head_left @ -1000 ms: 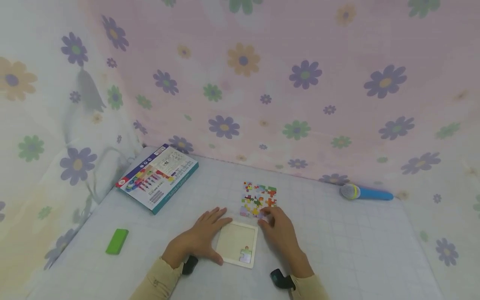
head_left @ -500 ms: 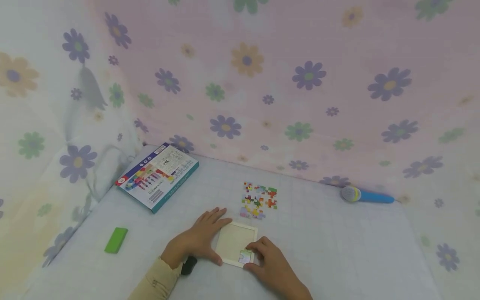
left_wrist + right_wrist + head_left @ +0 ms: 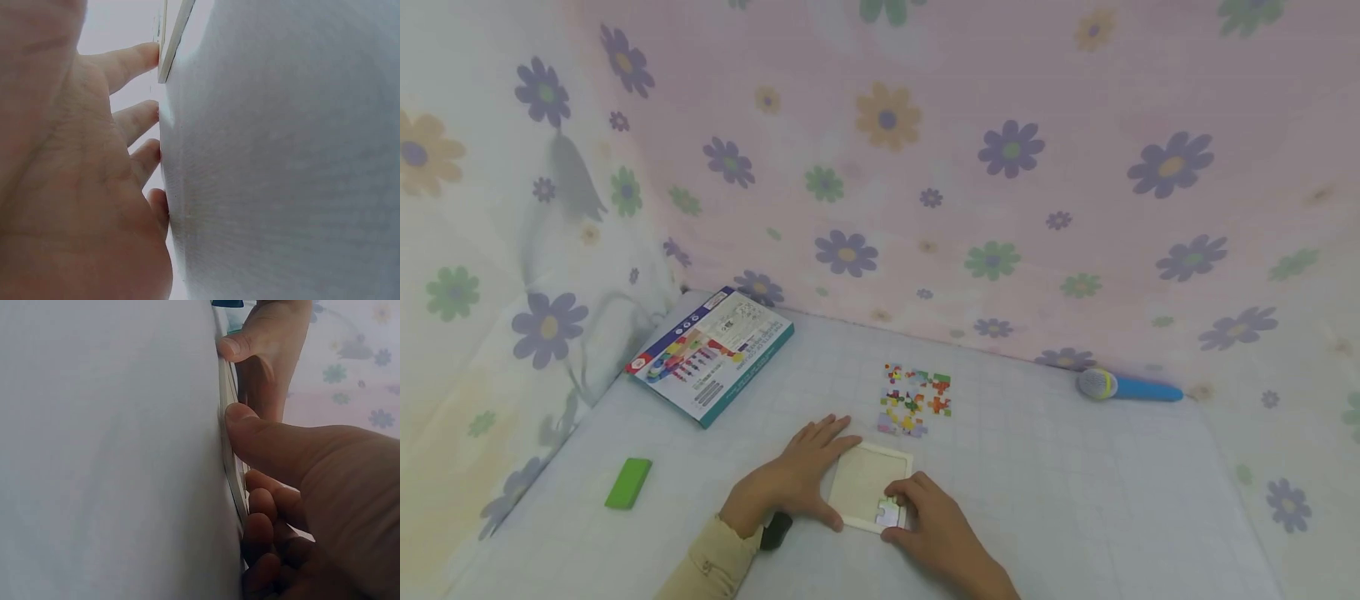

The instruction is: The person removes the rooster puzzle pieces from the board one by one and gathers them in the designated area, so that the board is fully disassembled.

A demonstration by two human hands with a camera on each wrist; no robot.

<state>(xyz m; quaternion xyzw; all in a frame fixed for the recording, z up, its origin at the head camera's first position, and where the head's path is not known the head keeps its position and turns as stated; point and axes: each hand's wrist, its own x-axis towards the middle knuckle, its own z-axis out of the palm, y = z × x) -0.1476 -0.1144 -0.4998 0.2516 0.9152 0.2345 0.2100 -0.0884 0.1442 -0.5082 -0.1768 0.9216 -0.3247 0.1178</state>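
A shallow white square puzzle tray (image 3: 850, 517) lies on the cloth. One pale green-and-lilac jigsaw piece (image 3: 887, 512) is in its near right corner. My left hand (image 3: 797, 483) is spread flat at the left of the tray, thumb and index finger touching its rim. The left wrist view shows those straight fingers meeting the cloth and a tray corner (image 3: 174, 44). My right hand (image 3: 936, 525) pinches around the corner piece with curled fingers, the thumb at the tray's near rim. In the right wrist view the thumb (image 3: 262, 434) presses the tray edge; the piece is hidden there.
Several colourful jigsaw pieces (image 3: 913, 402) lie in loose rows beyond the tray. A boxed set (image 3: 711, 354) is at the back left, a green block (image 3: 628, 483) at the left. A blue toy microphone (image 3: 1131, 387) lies at the back right by the flowered curtain (image 3: 940, 125).
My right hand has moved from the loose pieces down toward me to the piece in the tray's corner. The left hand has stayed at the tray's left side.
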